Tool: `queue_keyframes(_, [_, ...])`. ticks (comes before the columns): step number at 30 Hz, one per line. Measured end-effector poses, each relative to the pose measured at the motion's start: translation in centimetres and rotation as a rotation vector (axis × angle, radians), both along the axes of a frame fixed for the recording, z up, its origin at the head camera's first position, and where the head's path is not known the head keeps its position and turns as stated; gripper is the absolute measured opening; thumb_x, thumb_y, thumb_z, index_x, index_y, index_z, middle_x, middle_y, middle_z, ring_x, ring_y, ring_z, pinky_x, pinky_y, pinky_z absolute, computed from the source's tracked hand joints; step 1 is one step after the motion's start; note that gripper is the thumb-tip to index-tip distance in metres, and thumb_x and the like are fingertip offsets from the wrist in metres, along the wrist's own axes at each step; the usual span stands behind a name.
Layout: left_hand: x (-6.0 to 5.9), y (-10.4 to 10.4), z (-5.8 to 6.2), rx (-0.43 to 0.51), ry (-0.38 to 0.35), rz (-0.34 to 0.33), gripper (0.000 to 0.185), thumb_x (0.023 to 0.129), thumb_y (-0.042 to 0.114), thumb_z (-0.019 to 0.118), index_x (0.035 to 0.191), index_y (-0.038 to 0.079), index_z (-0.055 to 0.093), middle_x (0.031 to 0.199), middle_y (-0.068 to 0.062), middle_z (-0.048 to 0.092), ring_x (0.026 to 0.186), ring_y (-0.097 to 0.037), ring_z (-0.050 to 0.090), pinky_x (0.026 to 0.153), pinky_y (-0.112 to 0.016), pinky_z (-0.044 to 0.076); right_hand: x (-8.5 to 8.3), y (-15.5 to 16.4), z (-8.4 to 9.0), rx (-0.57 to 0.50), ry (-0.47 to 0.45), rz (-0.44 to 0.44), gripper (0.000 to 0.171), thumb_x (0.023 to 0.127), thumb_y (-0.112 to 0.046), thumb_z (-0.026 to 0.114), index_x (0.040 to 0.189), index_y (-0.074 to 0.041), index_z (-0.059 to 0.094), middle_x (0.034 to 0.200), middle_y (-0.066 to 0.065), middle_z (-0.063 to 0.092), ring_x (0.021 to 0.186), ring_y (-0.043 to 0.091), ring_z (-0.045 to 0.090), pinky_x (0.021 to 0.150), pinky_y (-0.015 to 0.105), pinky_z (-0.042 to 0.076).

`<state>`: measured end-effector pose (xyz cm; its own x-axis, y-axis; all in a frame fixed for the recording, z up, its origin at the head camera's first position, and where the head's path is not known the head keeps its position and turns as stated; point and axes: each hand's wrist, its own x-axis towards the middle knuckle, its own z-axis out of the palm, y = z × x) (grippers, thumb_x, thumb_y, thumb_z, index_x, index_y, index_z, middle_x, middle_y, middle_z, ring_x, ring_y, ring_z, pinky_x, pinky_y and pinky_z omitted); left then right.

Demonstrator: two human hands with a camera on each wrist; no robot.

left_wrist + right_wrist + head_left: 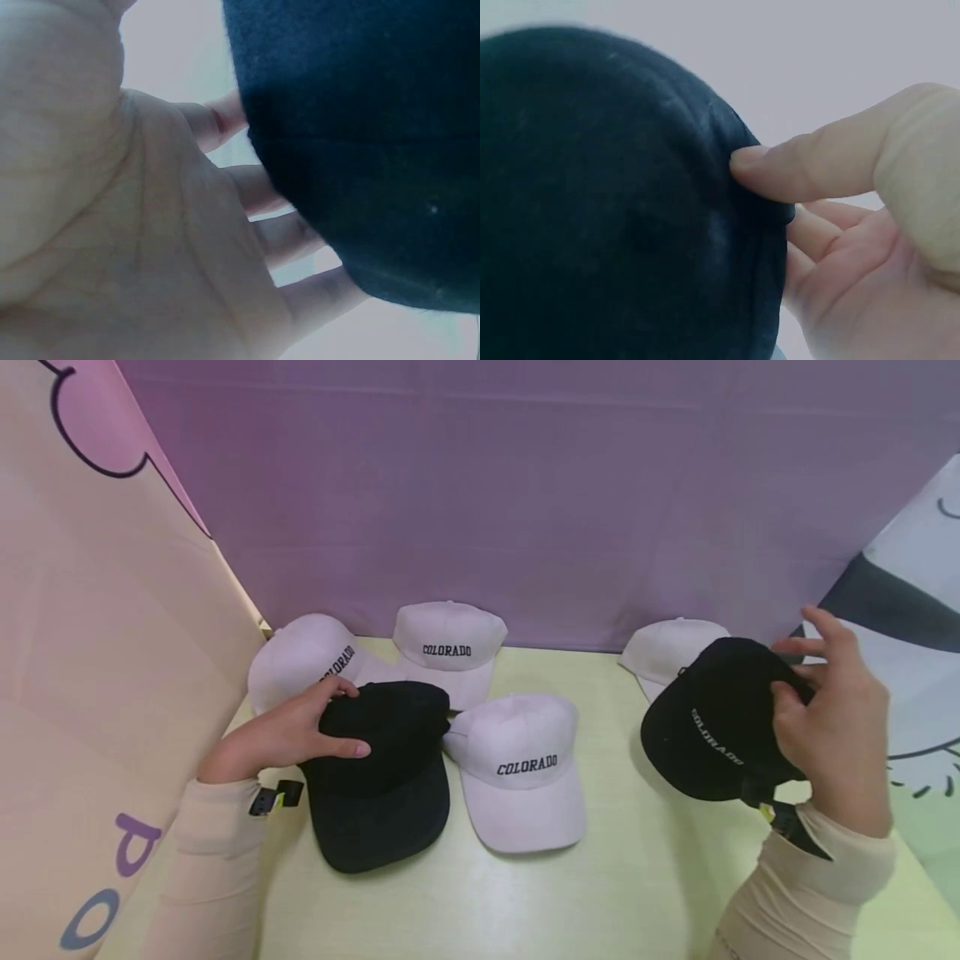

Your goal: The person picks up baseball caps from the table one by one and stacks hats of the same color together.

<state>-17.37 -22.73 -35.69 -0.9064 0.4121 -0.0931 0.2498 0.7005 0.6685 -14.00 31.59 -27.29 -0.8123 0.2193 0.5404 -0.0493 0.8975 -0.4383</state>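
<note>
At the far left of the desk (562, 910), the left white cap (296, 652) sits at the back, its brim turned rightward and a little toward the person, its lettering on a slant. In front of it, the left hand (288, 735) holds the left black cap (382, 777) by the back of the crown, thumb on the near side and spread fingers reaching round behind the edge; that hold probably keeps the brim free and lets the cap be steered. Its brim points toward the person, so its long axis runs near to far, the near end leaning slightly left. Beyond it, the back white cap (450, 631) faces the person, and the front white cap (525, 768) lies just right of the left black cap, brim toward the person and angled a touch right; both seem set so that their lettering reads upright. Well apart on the right, the far-right white cap (660, 647) is partly hidden behind the right black cap (720, 718), which the right hand (843, 718) pinches by its right side, thumb outside, other fingers behind. This cap is tilted and appears raised, likely because it is gripped at one edge only; its front seems to face near left, its long axis diagonal.
</note>
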Motion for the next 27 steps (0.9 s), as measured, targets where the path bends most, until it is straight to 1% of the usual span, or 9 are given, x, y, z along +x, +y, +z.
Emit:
queue_keyframes(4, [0.01, -0.01, 0.0, 0.002, -0.001, 0.003, 0.077, 0.084, 0.041, 0.084, 0.136, 0.002, 0.043, 0.147, -0.026, 0.048, 0.14, -0.043, 0.044, 0.112, -0.057, 0.039, 0.17, -0.12, 0.25, -0.017, -0.048, -0.038, 0.082, 0.094, 0.004, 0.06, 0.158, -0.039, 0.032, 0.137, 0.009, 0.068, 0.114, -0.019, 0.057, 0.091, -0.002, 0.028])
queue_keyframes(6, [0.02, -0.01, 0.0, 0.007, -0.004, 0.003, 0.077, 0.084, 0.041, 0.084, 0.137, 0.002, 0.043, 0.147, -0.026, 0.048, 0.14, -0.043, 0.043, 0.112, -0.057, 0.038, 0.25, -0.21, 0.35, -0.024, -0.059, -0.069, 0.08, 0.094, 0.003, 0.06, 0.158, -0.037, 0.033, 0.134, 0.013, 0.069, 0.104, -0.032, 0.048, 0.093, -0.001, 0.03])
queue_keyframes(10, [0.02, 0.02, 0.02, 0.012, -0.003, 0.003, 0.077, 0.084, 0.04, 0.084, 0.136, 0.002, 0.043, 0.147, -0.025, 0.048, 0.141, -0.043, 0.043, 0.112, -0.057, 0.037, 0.4, -0.25, 0.51, -0.046, -0.073, -0.129, 0.077, 0.093, 0.002, 0.059, 0.157, -0.033, 0.035, 0.128, 0.017, 0.071, 0.078, -0.041, 0.029, 0.107, 0.014, 0.038])
queue_keyframes(12, [0.02, 0.03, 0.04, 0.014, -0.003, 0.003, 0.077, 0.084, 0.04, 0.084, 0.136, 0.002, 0.043, 0.147, -0.025, 0.048, 0.141, -0.043, 0.043, 0.112, -0.057, 0.037, 0.44, -0.22, 0.55, -0.044, -0.08, -0.146, 0.076, 0.093, 0.002, 0.06, 0.157, -0.031, 0.037, 0.126, 0.018, 0.072, 0.082, -0.037, 0.04, 0.114, 0.027, 0.04])
queue_keyframes(14, [0.01, 0.04, 0.03, 0.015, -0.002, 0.004, 0.076, 0.084, 0.04, 0.085, 0.136, 0.002, 0.043, 0.147, -0.024, 0.049, 0.141, -0.043, 0.043, 0.113, -0.057, 0.037, 0.51, -0.16, 0.56, -0.051, -0.097, -0.154, 0.075, 0.093, 0.001, 0.061, 0.156, -0.033, 0.038, 0.124, 0.007, 0.075, 0.092, -0.027, 0.054, 0.116, 0.031, 0.04])
queue_keyframes(16, [0.01, 0.04, 0.01, 0.013, 0.001, 0.004, 0.076, 0.084, 0.039, 0.085, 0.136, 0.002, 0.043, 0.147, -0.024, 0.049, 0.141, -0.043, 0.043, 0.113, -0.057, 0.037, 0.53, -0.09, 0.45, -0.046, -0.094, -0.145, 0.074, 0.094, 0.001, 0.062, 0.155, -0.035, 0.04, 0.114, -0.015, 0.075, 0.095, -0.023, 0.055, 0.115, 0.027, 0.04])
queue_keyframes(18, [0.01, 0.02, -0.02, 0.01, 0.002, 0.005, 0.076, 0.084, 0.04, 0.085, 0.136, 0.002, 0.043, 0.146, -0.024, 0.049, 0.141, -0.042, 0.043, 0.113, -0.057, 0.037, 0.53, -0.1, 0.31, -0.025, -0.056, -0.109, 0.071, 0.093, 0.003, 0.061, 0.152, -0.033, 0.045, 0.106, -0.015, 0.074, 0.095, -0.021, 0.056, 0.106, 0.017, 0.039])
queue_keyframes(21, [0.04, 0.01, -0.03, 0.01, 0.001, 0.006, 0.076, 0.084, 0.04, 0.084, 0.135, 0.002, 0.043, 0.146, -0.024, 0.049, 0.14, -0.042, 0.043, 0.112, -0.057, 0.038, 0.38, -0.14, 0.06, -0.016, 0.035, -0.012, 0.066, 0.093, 0.006, 0.061, 0.148, -0.028, 0.052, 0.094, -0.035, 0.061, 0.083, -0.035, 0.037, 0.089, 0.006, 0.032])
queue_keyframes(27, [0.11, 0.09, 0.14, 0.014, 0.0, 0.004, 0.075, 0.084, 0.039, 0.085, 0.135, 0.002, 0.044, 0.146, -0.023, 0.049, 0.14, -0.042, 0.043, 0.112, -0.057, 0.038, 0.11, -0.75, -0.16, -0.011, 0.21, 0.158, 0.053, 0.094, 0.009, 0.057, 0.14, -0.017, 0.061, 0.096, -0.053, 0.047, 0.082, -0.031, 0.043, 0.078, 0.004, 0.029])
